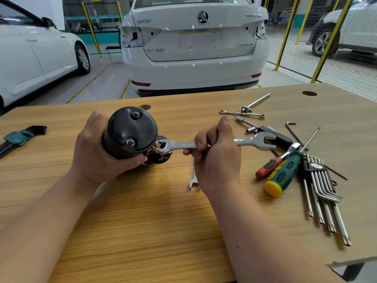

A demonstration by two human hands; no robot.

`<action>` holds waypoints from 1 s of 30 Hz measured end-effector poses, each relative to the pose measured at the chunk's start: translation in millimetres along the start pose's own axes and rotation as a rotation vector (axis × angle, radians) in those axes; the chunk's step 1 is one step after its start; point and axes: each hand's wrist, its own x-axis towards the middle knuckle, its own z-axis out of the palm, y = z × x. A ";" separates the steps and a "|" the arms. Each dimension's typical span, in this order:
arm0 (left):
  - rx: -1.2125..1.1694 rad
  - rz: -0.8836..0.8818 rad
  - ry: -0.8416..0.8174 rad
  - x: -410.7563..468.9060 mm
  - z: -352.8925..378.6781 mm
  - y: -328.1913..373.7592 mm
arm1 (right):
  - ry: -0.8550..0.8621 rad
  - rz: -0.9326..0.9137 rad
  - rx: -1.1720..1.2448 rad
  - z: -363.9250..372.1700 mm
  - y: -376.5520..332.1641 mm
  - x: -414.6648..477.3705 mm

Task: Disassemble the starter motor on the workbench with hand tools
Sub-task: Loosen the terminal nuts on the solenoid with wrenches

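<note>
The black starter motor (pixel 130 130) lies on the wooden workbench (pixel 142 211) with its round end cap toward me. My left hand (pixel 91 152) grips its body from the left and underneath. My right hand (pixel 216 158) grips the middle of a silver open-end wrench (pixel 253 140). The wrench's left jaw sits on a brass nut at the terminal on the motor's right side. Two bolt heads show on the end cap.
A second wrench (pixel 193 180) lies partly under my right wrist. To the right lie a green-yellow screwdriver (pixel 282 174), a red-handled screwdriver (pixel 269 167), a set of Torx keys (pixel 322 193), a T-handle and a thin wrench (pixel 242 113). A hex key set (pixel 18 138) lies far left.
</note>
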 end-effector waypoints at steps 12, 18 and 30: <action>-0.003 -0.014 -0.026 -4.0 -4.1 -5.7 | -0.345 -0.100 -0.326 11.6 -14.8 27.3; -0.034 0.003 -0.004 -4.6 -3.5 -9.2 | -0.307 -0.137 -0.255 1.2 -10.5 12.9; -0.066 0.012 -0.026 -4.8 -4.3 -10.6 | -0.477 -0.188 -0.495 11.0 -18.5 28.5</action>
